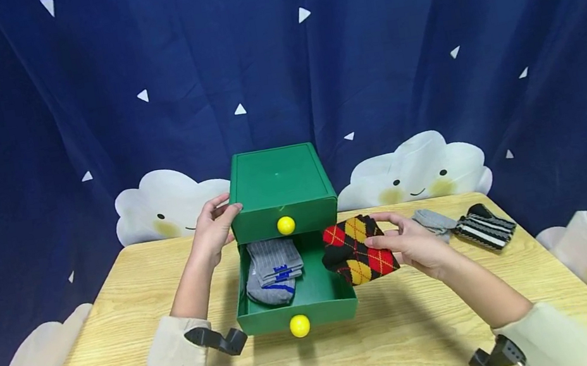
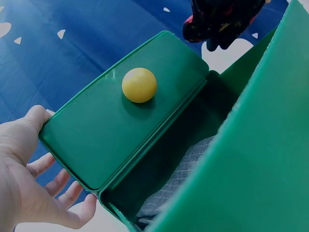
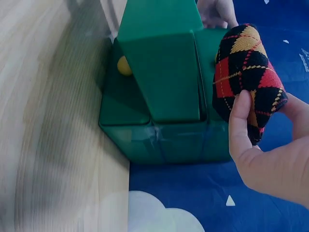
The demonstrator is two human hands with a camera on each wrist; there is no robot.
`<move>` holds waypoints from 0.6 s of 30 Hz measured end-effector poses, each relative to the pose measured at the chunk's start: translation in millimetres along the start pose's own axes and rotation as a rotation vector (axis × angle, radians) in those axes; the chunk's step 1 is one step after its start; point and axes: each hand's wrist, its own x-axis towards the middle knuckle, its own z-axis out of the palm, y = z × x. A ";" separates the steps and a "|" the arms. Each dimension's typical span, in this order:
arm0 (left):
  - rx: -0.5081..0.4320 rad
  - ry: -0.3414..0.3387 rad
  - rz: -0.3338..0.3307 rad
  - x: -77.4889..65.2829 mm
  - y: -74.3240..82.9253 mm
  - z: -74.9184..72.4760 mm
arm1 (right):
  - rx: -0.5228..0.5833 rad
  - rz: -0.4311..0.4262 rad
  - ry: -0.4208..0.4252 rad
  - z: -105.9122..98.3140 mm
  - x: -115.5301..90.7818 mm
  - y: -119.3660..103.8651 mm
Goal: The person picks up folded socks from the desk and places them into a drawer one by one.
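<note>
A green drawer cabinet with yellow knobs stands on the table, one drawer pulled out beneath the closed top one. Folded grey socks with blue marks lie on the left side of that drawer. My right hand pinches a folded pair of black, red and yellow argyle socks between thumb and fingers, over the drawer's right edge. At the cabinet's upper left side is my left hand, its thumb by the top front corner and fingers spread along the side, as the left wrist view shows.
To the right on the wooden table lie light grey socks and black-and-white striped socks. A dark blue curtain with white triangles and clouds hangs behind the table. The right wrist view shows another closed drawer below the open one.
</note>
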 end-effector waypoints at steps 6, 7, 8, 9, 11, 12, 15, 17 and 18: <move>-0.005 0.002 -0.002 0.8 -1.0 -0.3 | 0.032 0.004 -0.014 15.0 7.9 4.2; -0.004 0.002 -0.002 0.8 -1.1 -0.6 | 0.030 0.005 -0.017 17.7 9.4 4.8; -0.004 0.000 -0.001 0.8 -1.1 -0.6 | 0.027 0.005 -0.019 20.2 11.0 5.6; -0.003 -0.001 -0.003 0.5 -1.0 -0.5 | 0.024 0.007 -0.019 22.7 12.6 6.4; -0.001 -0.003 -0.007 0.3 -0.9 -0.4 | 0.013 0.009 -0.016 27.2 15.6 8.1; -0.002 -0.004 -0.009 0.3 -0.7 -0.2 | 0.012 0.010 -0.015 29.4 17.0 8.9; 0.000 -0.005 -0.011 1.1 -1.0 0.0 | -0.005 0.010 -0.010 35.5 21.5 11.1; -0.002 -0.004 -0.008 1.7 -1.2 0.0 | -0.023 0.007 -0.010 39.4 24.7 12.0; -0.003 -0.003 -0.008 2.0 -1.3 -0.1 | -0.033 0.006 -0.010 41.4 26.3 12.5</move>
